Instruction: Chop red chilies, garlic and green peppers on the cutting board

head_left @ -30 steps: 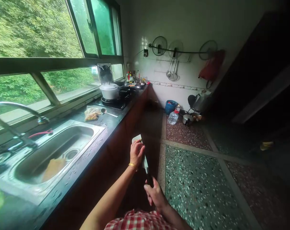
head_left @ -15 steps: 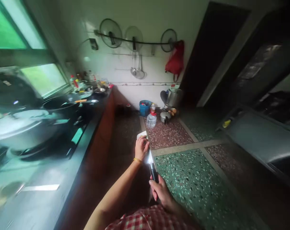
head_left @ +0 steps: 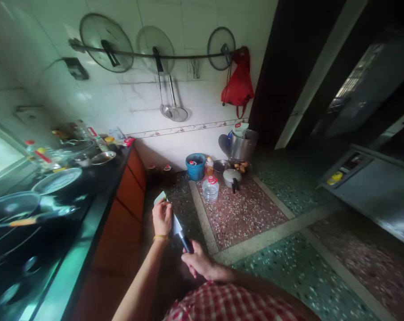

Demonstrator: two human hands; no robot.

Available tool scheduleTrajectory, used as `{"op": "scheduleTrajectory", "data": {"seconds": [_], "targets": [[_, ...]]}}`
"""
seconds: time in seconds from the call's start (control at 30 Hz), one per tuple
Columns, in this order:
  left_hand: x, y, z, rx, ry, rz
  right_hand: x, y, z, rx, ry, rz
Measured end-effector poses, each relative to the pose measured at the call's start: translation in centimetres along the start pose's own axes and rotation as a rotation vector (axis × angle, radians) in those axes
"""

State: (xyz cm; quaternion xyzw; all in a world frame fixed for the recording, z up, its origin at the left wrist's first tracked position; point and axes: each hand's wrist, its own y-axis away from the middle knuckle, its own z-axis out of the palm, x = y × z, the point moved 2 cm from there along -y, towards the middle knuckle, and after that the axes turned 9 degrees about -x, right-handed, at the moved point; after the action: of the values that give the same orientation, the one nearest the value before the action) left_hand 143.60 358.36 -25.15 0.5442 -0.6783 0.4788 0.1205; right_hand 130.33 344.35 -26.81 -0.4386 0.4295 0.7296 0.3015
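Note:
My left hand (head_left: 162, 217), with a yellow band on its wrist, is closed round a white dish (head_left: 159, 198). Only the dish's far corner shows past my fingers, and a small bit of something green (head_left: 165, 196) sticks up beside it. My right hand (head_left: 198, 259) grips the black handle of a kitchen knife (head_left: 177, 226). The blade points away from me and lies close along the right side of my left hand; whether it touches the dish is hidden.
Left, a dark counter (head_left: 103, 196) carries a wok (head_left: 13, 207), a plate (head_left: 59, 179) and bottles. On the floor ahead stand a blue bucket (head_left: 195, 169), a clear plastic jug (head_left: 210, 191), a lidded pot (head_left: 232, 178) and a large metal pot (head_left: 243, 145). Lids (head_left: 105, 42) hang above.
The view has moved forward, nearer the far wall, and the large pot on the left has gone out of sight. Both hands sit further left in the picture, keeping their grips.

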Motion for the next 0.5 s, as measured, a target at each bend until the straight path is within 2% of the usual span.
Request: {"op": "scheduleTrajectory", "data": {"seconds": [0.13,0.23,0.3,0.37,0.5], "targets": [[-7.9,-11.0,5.5,-0.026,0.042,-0.005,-4.1,-12.6,-3.8,0.062,0.011,0.01],[-11.7,-20.0,10.7,-0.123,0.108,0.035,-8.0,-20.8,-6.8,0.144,-0.043,-0.022],[-12.7,-25.8,14.3,-0.185,0.162,0.086,-10.9,-25.1,-9.2,0.238,-0.079,-0.047],[-12.7,-31.2,18.4,-0.242,0.218,0.15,-13.5,-28.8,-12.1,0.353,-0.093,-0.063],[-12.8,-40.1,28.0,-0.363,0.295,0.277,-17.3,-35.5,-19.6,0.527,-0.119,-0.085]]}}
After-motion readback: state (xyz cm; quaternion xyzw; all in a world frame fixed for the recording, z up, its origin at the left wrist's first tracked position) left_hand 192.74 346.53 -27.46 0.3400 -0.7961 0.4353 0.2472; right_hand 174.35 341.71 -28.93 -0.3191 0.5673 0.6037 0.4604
